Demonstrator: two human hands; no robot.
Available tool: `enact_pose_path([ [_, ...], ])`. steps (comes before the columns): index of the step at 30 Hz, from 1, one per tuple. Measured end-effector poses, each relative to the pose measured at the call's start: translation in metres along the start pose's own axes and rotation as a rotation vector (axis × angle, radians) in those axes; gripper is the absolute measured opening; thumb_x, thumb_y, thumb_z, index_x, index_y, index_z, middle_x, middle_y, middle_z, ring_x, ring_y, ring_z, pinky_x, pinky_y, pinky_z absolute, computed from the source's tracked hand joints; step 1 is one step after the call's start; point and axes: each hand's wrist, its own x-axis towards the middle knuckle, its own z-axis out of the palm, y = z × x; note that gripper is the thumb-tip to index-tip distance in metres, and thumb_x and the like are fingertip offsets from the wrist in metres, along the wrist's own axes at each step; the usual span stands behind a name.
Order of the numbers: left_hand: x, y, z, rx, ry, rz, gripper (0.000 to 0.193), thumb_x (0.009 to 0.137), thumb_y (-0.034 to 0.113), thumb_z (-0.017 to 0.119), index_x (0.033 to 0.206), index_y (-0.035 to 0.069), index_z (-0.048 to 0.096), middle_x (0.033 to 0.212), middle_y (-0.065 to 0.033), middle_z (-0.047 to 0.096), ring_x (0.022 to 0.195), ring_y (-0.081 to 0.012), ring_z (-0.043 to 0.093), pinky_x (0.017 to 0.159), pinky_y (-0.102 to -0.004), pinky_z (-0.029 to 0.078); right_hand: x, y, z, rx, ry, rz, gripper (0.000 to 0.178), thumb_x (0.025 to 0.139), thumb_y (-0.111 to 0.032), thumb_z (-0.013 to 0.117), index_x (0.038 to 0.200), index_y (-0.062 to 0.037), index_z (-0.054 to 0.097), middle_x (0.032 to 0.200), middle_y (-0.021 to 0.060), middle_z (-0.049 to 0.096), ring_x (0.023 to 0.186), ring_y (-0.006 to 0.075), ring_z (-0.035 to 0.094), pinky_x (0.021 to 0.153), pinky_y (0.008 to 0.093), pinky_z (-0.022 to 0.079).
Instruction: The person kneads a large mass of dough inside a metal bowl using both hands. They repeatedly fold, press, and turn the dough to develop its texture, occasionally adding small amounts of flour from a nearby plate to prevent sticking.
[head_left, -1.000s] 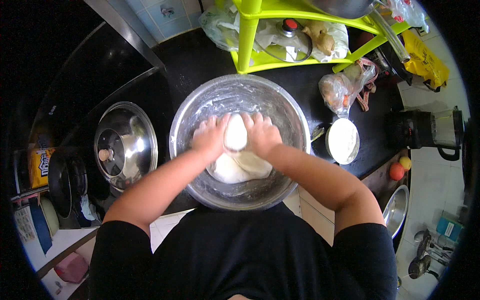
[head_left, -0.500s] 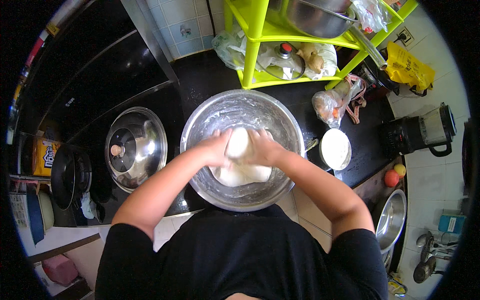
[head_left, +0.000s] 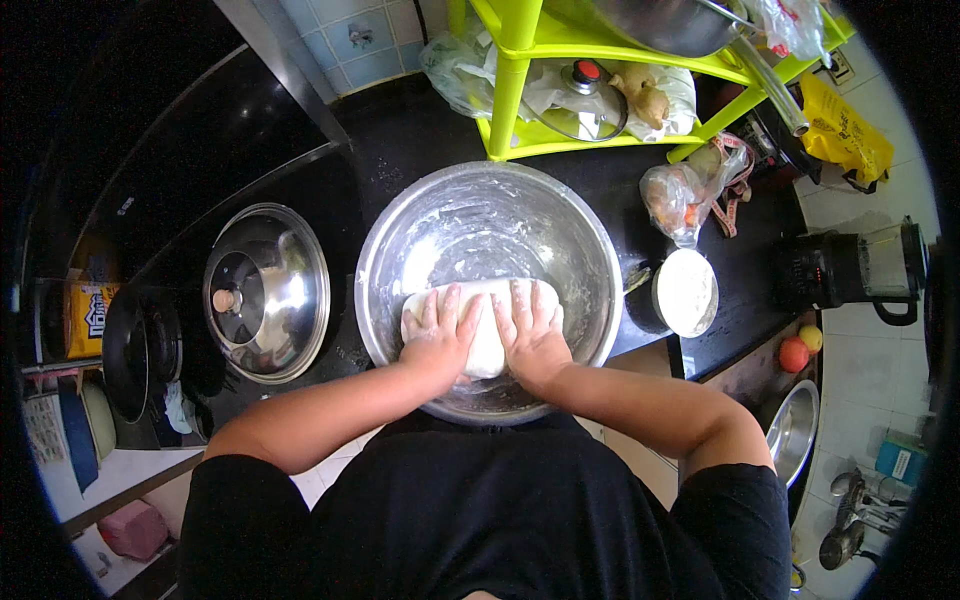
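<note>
A large metal mixing bowl (head_left: pixel 575 225) stands in front of me, its inner wall smeared with white residue. In its near half lies a smooth white lump of dough (head_left: pixel 486 335), wide and flattened. My left hand (head_left: pixel 438 338) rests on the dough's left part, palm down, fingers stretched out and a little apart. On the right part lies my right hand (head_left: pixel 531 342), also flat with its fingers spread. A strip of dough shows between the two hands. Both palms hide some of the dough's near side.
Left of the bowl lies a domed metal lid (head_left: pixel 300 300); farther left is a black pan (head_left: pixel 127 350). A green rack (head_left: pixel 513 70) stands behind. To the right are a white-filled container (head_left: pixel 686 292), a plastic bag of produce (head_left: pixel 680 200) and a blender (head_left: pixel 885 262).
Both hands have moved nearer to me and turned from gripping the dough's sides to lying flat on top. The upright bulge of dough is now pressed into the wider lump.
</note>
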Motion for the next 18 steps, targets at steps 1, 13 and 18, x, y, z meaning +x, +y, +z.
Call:
enact_pose_path([
  [1,0.010,-0.004,0.009,0.110,0.045,-0.017,0.115,0.057,0.043,0.080,0.144,0.006,0.014,0.140,-0.0270,0.027,0.124,-0.0474,0.034,0.092,-0.0635,0.033,0.009,0.001,0.008,-0.121,0.060,-0.002,0.077,0.085,-0.028,0.053,0.145,-0.0033,0.012,0.144,0.0290,0.020,0.131,0.0511,0.019,0.094,0.0639,0.032],
  [13,0.117,-0.065,-0.035,-0.165,-0.033,-0.161,0.069,0.069,0.027,0.072,0.130,0.015,0.042,0.111,-0.0169,0.057,0.090,-0.0332,0.062,0.076,-0.0415,0.050,0.122,0.066,-0.036,0.196,-0.085,0.113,0.050,0.072,-0.020,0.068,0.117,-0.0100,0.049,0.111,0.0139,0.058,0.100,0.0287,0.061,0.079,0.0345,0.052],
  [18,0.104,-0.062,-0.030,-0.175,0.095,-0.196,0.063,0.071,0.021,0.070,0.129,0.018,0.044,0.114,-0.0146,0.056,0.097,-0.0313,0.061,0.078,-0.0407,0.049,0.105,0.058,-0.044,0.207,0.009,0.190,0.046,0.078,-0.020,0.064,0.119,-0.0104,0.045,0.111,0.0155,0.055,0.101,0.0314,0.058,0.081,0.0374,0.051],
])
